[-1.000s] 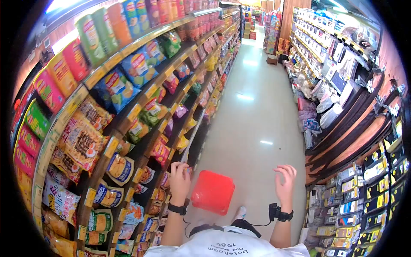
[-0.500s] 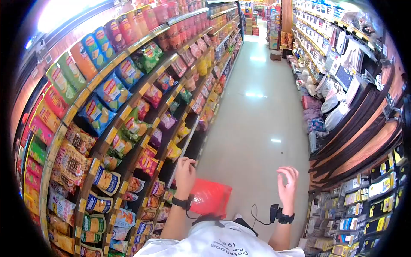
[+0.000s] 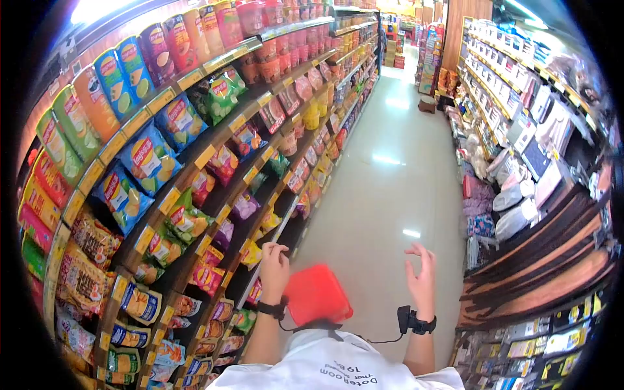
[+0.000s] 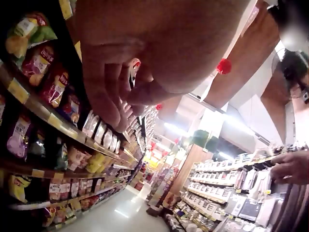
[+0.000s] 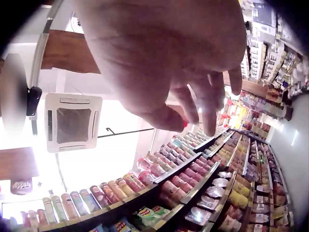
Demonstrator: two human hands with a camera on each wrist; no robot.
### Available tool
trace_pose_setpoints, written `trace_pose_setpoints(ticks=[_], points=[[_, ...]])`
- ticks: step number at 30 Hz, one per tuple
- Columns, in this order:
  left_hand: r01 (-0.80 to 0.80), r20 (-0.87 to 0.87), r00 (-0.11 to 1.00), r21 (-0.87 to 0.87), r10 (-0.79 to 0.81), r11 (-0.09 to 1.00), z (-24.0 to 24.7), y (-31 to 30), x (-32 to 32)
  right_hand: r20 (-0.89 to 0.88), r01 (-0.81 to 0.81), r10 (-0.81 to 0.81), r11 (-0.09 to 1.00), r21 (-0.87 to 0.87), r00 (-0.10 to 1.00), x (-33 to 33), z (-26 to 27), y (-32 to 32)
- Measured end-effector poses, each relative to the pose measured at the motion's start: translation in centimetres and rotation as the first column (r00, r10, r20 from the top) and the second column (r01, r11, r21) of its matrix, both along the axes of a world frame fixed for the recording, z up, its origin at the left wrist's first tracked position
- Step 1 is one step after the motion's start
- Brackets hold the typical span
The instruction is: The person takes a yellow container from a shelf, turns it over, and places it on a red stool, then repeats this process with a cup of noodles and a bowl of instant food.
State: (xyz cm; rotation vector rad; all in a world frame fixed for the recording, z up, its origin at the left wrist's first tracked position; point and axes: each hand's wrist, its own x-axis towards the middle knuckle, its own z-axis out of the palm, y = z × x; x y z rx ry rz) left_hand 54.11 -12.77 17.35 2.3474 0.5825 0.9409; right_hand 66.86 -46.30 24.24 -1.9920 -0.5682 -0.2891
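Note:
My left hand [image 3: 274, 276] is held out in front of my body on the left, beside the snack shelves. Its fingers hang loosely curled with nothing in them, as the left wrist view also shows. My right hand [image 3: 422, 279] is raised over the aisle, fingers relaxed and apart, empty in the right wrist view too. A red square plastic object [image 3: 318, 296] with rounded corners shows low between the hands, nearer the left one; the shirt hides its near edge. Blue chip bags [image 3: 151, 158] and yellow bags [image 3: 249, 254] fill the shelves to the left.
A long snack rack with a shelf edge [image 3: 188, 80] runs along the left, chip cans [image 3: 104, 91] on top. On the right stand racks of packaged goods [image 3: 572, 331] and hanging dark belts [image 3: 533, 260]. The shiny floor [image 3: 370, 195] leads away, past a small brown stool [image 3: 427, 104].
The view has shifted along the shelves, with the blue chip bags lower and further left. Both hands stay raised and empty; the red object remains near the left hand.

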Motion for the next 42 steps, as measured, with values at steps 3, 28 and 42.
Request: trace_pose_setpoints(ticks=[3, 28, 42], points=[[-0.068, 0.011, 0.998, 0.034, 0.067, 0.997, 0.8, 3.9, 3.8, -0.043, -0.053, 0.060, 0.986, 0.160, 0.997, 4.8, 0.8, 4.2], [-0.430, -0.097, 0.900, -0.050, 0.425, 0.901, 3.1, 1.5, 35.1, -0.211, -0.417, 0.486, 0.858, 0.300, 0.848, 49.0, -2.2, 10.8], [-0.370, 0.001, 0.927, -0.136, 0.374, 0.919, -1.3, 6.1, 51.2, -0.249, -0.481, 0.532, 0.844, 0.238, 0.809, 62.0, -2.4, 16.5]])
